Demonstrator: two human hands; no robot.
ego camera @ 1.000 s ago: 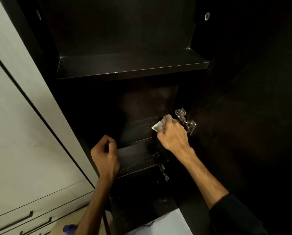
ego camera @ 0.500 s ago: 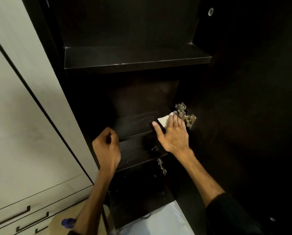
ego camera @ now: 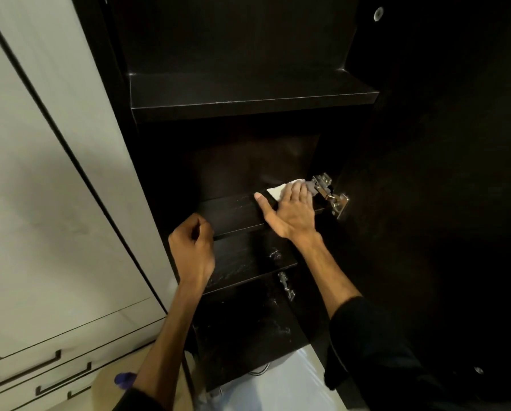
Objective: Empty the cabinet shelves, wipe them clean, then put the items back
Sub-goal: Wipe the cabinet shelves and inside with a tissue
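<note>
Dark, almost black wood fills my view: a narrow cabinet (ego camera: 248, 54) with its door (ego camera: 426, 203) swung open at my right, and pale drawer fronts (ego camera: 26, 378) at my left. One bare upper shelf (ego camera: 248, 93) sits above; lower shelves step down toward me, streaked with pale smears. My right hand (ego camera: 292, 212) lies palm down on the middle shelf (ego camera: 230, 212), fingers stretched flat and thumb splayed left, pressing a white cloth (ego camera: 278, 189) into the far right corner, just beside the metal hinge (ego camera: 328, 194). That cloth's visible edge runs left to right beneath my fingertips. My left hand (ego camera: 193, 247) is curled into a loose fist at the shelf's left edge; whether it holds anything, I cannot tell.
</note>
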